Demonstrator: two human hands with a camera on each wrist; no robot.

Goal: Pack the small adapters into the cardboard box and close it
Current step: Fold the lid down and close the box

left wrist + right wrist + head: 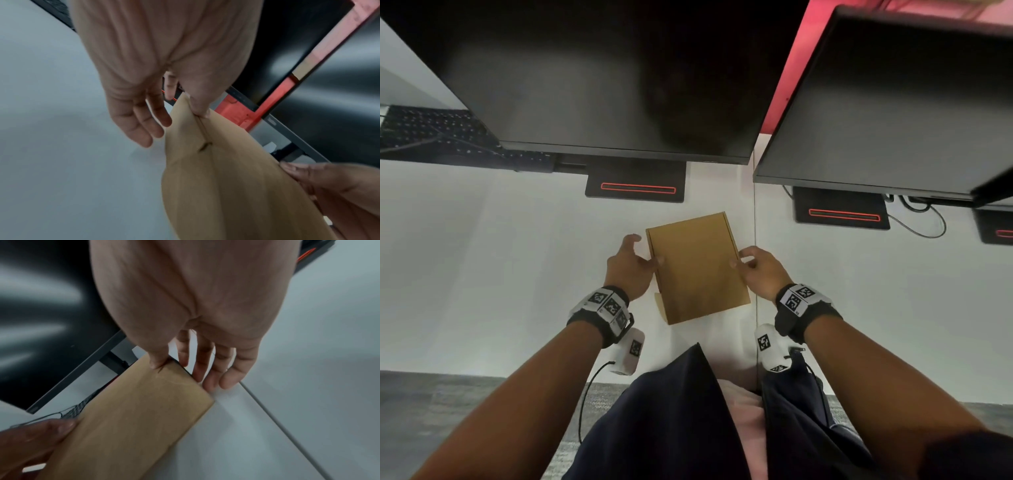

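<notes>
A brown cardboard box (pixel 697 267) lies flat on the white desk (pixel 500 274) with its lid down, so no adapters show. My left hand (pixel 635 263) is at the box's left edge, thumb pressing on the lid rim (pixel 200 112) and fingers (pixel 144 129) hanging loose beside the wall. My right hand (pixel 753 265) is at the right edge, thumb on the lid (pixel 158 363) and straight fingers (pixel 205 378) down along the side wall. A small flap (pixel 659 305) sticks out at the box's near left.
Two dark monitors (pixel 602 75) (pixel 893 113) hang over the back of the desk on black stands with red stripes (pixel 637 187) (pixel 842 214). A keyboard (pixel 431 133) lies far left, and a cable (pixel 928 222) loops far right. A desk seam (pixel 755 222) runs just right of the box.
</notes>
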